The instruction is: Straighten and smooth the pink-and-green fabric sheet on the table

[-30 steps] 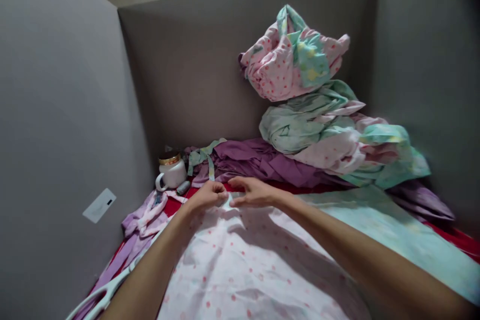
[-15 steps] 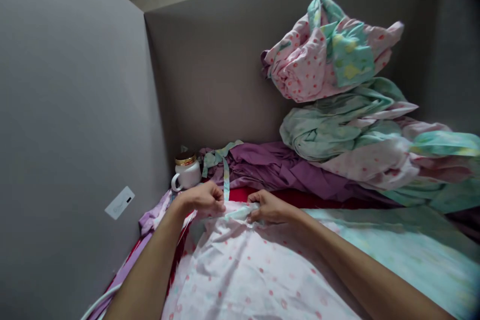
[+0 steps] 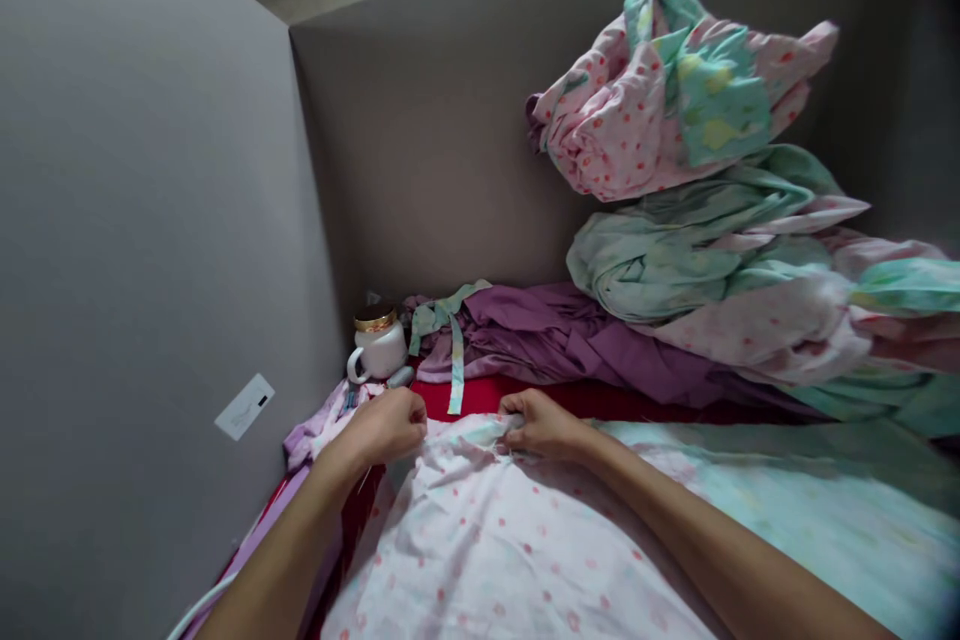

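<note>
A pink cloth with red dots point(image 3: 495, 550) lies spread in front of me, joined on its right to a mint green part point(image 3: 810, 500). My left hand point(image 3: 386, 425) is closed on the cloth's far edge. My right hand point(image 3: 544, 423) pinches the same edge a little to the right, fingers curled into the fabric. Both forearms reach over the cloth. Just beyond the hands a red surface point(image 3: 600, 398) shows.
A white mug with a gold rim point(image 3: 377, 348) stands in the back left corner beside a mint strip point(image 3: 454, 360) and purple cloth point(image 3: 570, 335). A tall pile of pink and mint bedding point(image 3: 697, 170) fills the back right. Grey walls close in on three sides.
Both hands have drawn back toward me, pulling the cloth's far edge off the red surface. The view has shifted left and down a little.
</note>
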`<act>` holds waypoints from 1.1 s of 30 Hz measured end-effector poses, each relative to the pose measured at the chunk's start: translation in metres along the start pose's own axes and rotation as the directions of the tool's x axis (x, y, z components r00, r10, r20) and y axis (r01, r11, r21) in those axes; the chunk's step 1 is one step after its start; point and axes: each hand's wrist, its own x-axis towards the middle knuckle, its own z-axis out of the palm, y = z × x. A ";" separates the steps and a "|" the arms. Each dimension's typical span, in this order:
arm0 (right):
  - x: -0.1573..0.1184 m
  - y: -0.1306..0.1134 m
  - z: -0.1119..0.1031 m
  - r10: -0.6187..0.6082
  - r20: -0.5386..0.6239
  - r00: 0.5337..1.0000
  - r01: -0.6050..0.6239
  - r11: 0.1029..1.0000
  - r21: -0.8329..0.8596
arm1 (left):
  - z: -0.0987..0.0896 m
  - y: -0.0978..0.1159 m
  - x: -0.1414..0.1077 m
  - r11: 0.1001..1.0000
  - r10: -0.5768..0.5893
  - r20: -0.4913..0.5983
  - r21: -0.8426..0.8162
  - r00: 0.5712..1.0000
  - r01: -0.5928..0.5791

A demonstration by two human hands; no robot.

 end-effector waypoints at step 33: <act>0.000 0.002 -0.002 -0.063 0.009 0.998 0.063 0.997 -0.043 | 0.018 0.019 -0.032 0.876 -0.199 -0.143 -0.470 0.969 0.111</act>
